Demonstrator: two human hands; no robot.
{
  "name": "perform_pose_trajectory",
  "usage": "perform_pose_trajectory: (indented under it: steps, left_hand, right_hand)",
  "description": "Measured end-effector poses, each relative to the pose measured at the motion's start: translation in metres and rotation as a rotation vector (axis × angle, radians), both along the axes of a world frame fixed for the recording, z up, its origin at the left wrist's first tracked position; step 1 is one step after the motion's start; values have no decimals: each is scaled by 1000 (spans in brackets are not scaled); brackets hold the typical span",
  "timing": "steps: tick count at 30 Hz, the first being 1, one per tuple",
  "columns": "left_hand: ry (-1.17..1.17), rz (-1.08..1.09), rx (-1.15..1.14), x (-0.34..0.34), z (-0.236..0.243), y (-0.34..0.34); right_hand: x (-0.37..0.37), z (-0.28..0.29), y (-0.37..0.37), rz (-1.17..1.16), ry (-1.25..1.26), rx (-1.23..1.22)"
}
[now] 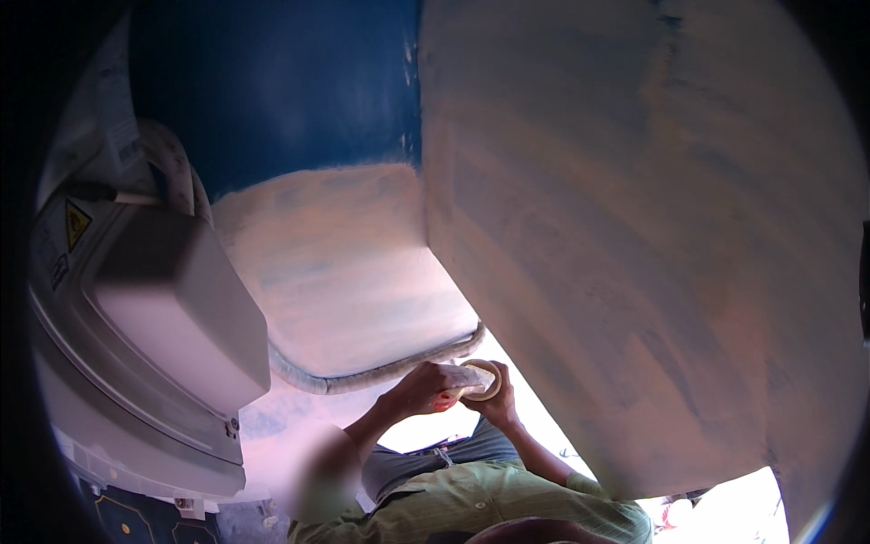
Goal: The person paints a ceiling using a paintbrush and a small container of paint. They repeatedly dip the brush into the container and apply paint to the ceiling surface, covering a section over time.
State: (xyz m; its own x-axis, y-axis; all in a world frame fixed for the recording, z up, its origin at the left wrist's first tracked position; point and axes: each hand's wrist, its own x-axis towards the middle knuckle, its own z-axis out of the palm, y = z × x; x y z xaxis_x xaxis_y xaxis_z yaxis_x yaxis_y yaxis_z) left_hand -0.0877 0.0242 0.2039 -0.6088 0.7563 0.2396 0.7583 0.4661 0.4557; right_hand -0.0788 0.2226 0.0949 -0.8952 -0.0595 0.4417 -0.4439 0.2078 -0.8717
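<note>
In front of my waist, both hands are close together around a pale ring that looks like a roll of masking tape (497, 383). My right hand (504, 406) is closed on its right and lower side. From the left, my left hand (419, 388) reaches to the ring, with its fingers closed on a pale piece with a red patch (444, 401). Glare and the small size hide what that piece is and whether it joins the roll.
A white-painted wall (353, 254) with a blue upper part (281, 82) stands ahead. Close on the right is a large streaky whitish panel (634, 272). At left hangs a bulky white appliance (172, 290) with hoses (168, 154). A wrapped pipe (390, 370) runs low along the wall.
</note>
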Motion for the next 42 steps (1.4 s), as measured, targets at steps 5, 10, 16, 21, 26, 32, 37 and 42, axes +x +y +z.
perform_pose_trajectory:
  steps: [5, 10, 16, 21, 26, 32, 37, 42]
  left_hand:
    - [70, -87, 155, 2, -3, 3]
    - [112, 16, 113, -3, -23, -1]
    - [56, -45, 317, 14, 5, 10]
    - [25, 66, 301, 21, 12, -4]
    - [34, 36, 269, 14, 9, -10]
    - [18, 59, 187, 13, 21, -18]
    - [84, 43, 191, 13, 7, -18]
    - [14, -22, 92, 7, 2, -12]
  right_hand:
    - [3, 2, 0, -23, -25, 12]
    - [-3, -15, 3, -54, -46, 56]
    - [5, -3, 10, -45, -17, 66]
    - [10, 11, 1, -2, 8, 75]
    - [5, -5, -3, -22, -36, 62]
    - [-5, -11, -5, -8, -28, 64]
    - [-2, 1, -10, 3, 2, 5]
    - [-4, -3, 0, -35, -31, 33]
